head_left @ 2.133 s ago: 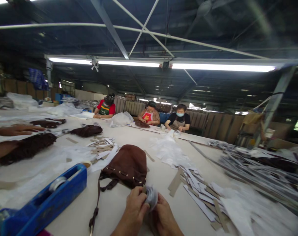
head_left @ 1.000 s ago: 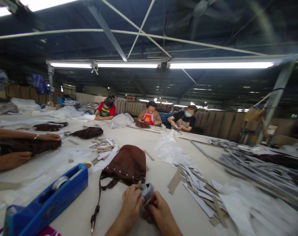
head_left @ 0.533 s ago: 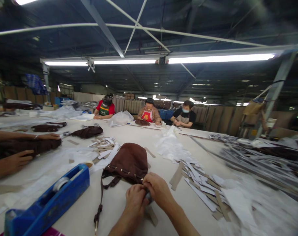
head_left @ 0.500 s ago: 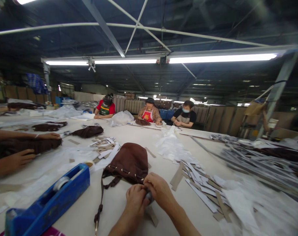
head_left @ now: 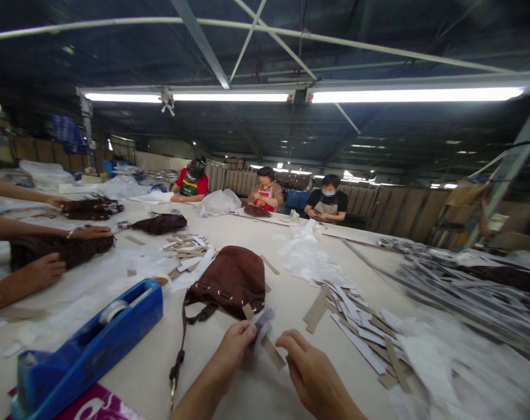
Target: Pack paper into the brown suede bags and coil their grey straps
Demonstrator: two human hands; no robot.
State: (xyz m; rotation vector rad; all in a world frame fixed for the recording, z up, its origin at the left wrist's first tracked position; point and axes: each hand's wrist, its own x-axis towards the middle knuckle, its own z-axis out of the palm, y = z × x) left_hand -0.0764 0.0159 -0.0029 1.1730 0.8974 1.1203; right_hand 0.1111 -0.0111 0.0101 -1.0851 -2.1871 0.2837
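Observation:
A dark brown drawstring bag with metal eyelets lies in front of me, its strap trailing to the left with a metal clip at the end. My left hand pinches a crumpled, translucent greyish wrap just below the bag's opening. Close to the wrap, a grey-brown card strip shows on the table side; a shorter strip end sticks up against the bag. My right hand is apart from the wrap, fingers loosely bent, nothing visible in them.
A blue tape dispenser stands at left, near a tape roll. Card and paper strips lie heaped at right, white sheets beyond. Another person's hands rest on a brown bundle at left. Several people sit across the table.
My right hand has come away from my left and moved right and down. The wrap, earlier mostly hidden between both hands, now shows in my left hand. The view has shifted slightly.

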